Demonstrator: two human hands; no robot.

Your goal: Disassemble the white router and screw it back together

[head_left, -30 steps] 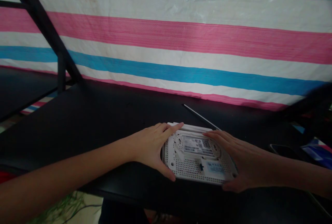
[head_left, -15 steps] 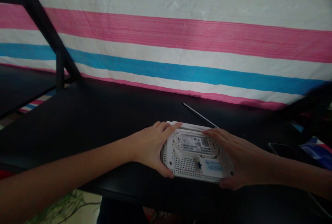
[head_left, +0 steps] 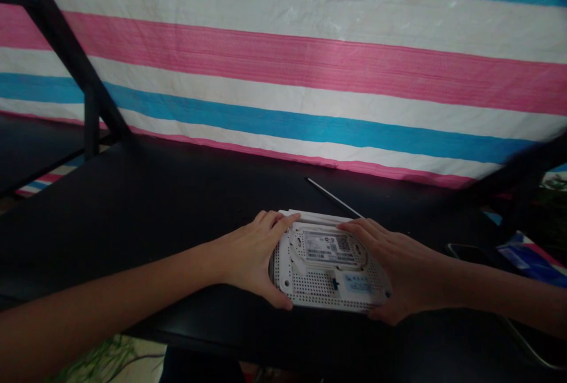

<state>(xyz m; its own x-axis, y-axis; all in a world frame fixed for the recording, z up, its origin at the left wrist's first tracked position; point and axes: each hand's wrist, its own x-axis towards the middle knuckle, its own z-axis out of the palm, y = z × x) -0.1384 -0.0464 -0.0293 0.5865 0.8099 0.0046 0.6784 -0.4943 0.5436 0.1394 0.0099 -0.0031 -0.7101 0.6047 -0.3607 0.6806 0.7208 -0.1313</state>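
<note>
A white router-like box (head_left: 305, 288) lies between my hands, its perforated underside with a printed label facing up. My left hand (head_left: 259, 259) grips its left edge, thumb at the near side and fingers at the far side. Around the right edge my right hand (head_left: 390, 270) is closed in the same way. Just beyond the box, a thin light-coloured rod (head_left: 334, 197) lies slantwise, its near end hidden behind the box and my right fingers.
The black tabletop (head_left: 177, 194) ends at a striped sheet (head_left: 266, 58). A phone-like object (head_left: 469, 253) and a blue packet (head_left: 531, 262) are on the right. A black slanted frame bar (head_left: 66, 46) stands at left.
The whole view has shifted slightly, so the box and hands appear a little further left. Both hands keep the same hold on the box.
</note>
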